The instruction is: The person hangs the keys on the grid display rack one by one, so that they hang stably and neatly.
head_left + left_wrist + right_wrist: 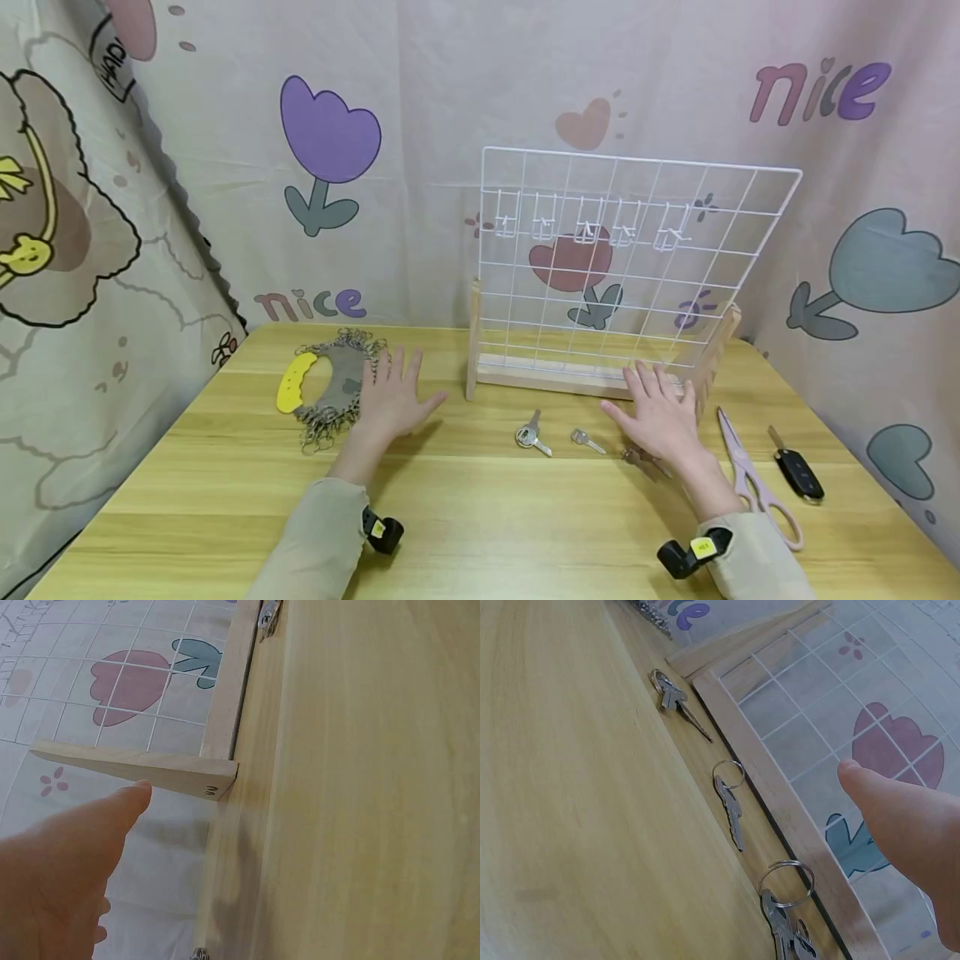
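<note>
My left hand (392, 402) hovers palm down with its fingers spread, overlapping the right edge of a grey piece fringed with metal rings (347, 367) and fitted with a yellow part. My right hand (663, 417) is likewise spread, in front of a white wire grid (570, 283) in a wooden stand. Neither hand holds anything. Between them lie a ring of keys (529, 435) and a single key (588, 441) on its ring. Another bunch of keys (780, 922) lies by the stand's base, partly hidden behind my right hand in the head view.
Several white hooks (587, 232) hang in a row on the grid. Pale scissors (742, 471) lie right of my right forearm, and a black car key (799, 473) lies beyond them. A patterned curtain (435, 92) stands behind the wooden table (480, 525).
</note>
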{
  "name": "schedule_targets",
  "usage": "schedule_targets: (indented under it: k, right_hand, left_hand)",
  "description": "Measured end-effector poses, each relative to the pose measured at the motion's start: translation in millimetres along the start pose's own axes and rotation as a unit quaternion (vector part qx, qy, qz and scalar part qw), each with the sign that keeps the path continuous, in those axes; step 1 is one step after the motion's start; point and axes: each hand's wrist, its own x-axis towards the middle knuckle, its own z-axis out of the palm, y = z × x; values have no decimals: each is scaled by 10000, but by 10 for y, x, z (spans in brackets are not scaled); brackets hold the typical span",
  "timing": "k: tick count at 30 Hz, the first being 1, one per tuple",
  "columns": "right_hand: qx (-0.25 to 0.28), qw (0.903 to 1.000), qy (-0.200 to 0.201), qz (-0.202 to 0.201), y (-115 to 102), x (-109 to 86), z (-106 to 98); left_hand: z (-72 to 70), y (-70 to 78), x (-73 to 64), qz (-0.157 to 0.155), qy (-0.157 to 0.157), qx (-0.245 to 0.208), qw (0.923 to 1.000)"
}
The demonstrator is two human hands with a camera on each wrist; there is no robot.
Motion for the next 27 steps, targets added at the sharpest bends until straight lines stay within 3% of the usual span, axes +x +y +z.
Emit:
schedule_targets:
  k: [4,7,10,13,16,20,23,27]
  right_hand:
    - [73,9999,121,-72,-41,13,1]
    - [397,9987,276,-155,-101,25,0]
    - [1045,9932,441,-267,-189,37,8]
    - [1984,9784,446,-381,-317,49,31]
    - [2944,9545,266,-396,-476,65,82]
    - [3772,9256,-107,-303,-688,87,178]
    - [4011,9145,-398,-355,-816,94,245]
    - [4089,9084,-644,-582,-936,85,297]
  left_hand:
    - [-27,-14,34,23,199,-43,9998]
    - [-78,-7,80,23,282,-351,9990]
    - [-154,26,134,33,311,-932,9952]
    - [-235,80,195,83,429,-1636,9856]
    - [-298,147,263,59,546,-2415,9688]
    - [-382,256,342,-43,576,-3475,9359]
    - [-458,347,396,-42,583,-3995,9149]
    - [-552,450,469,40,609,-4402,8958]
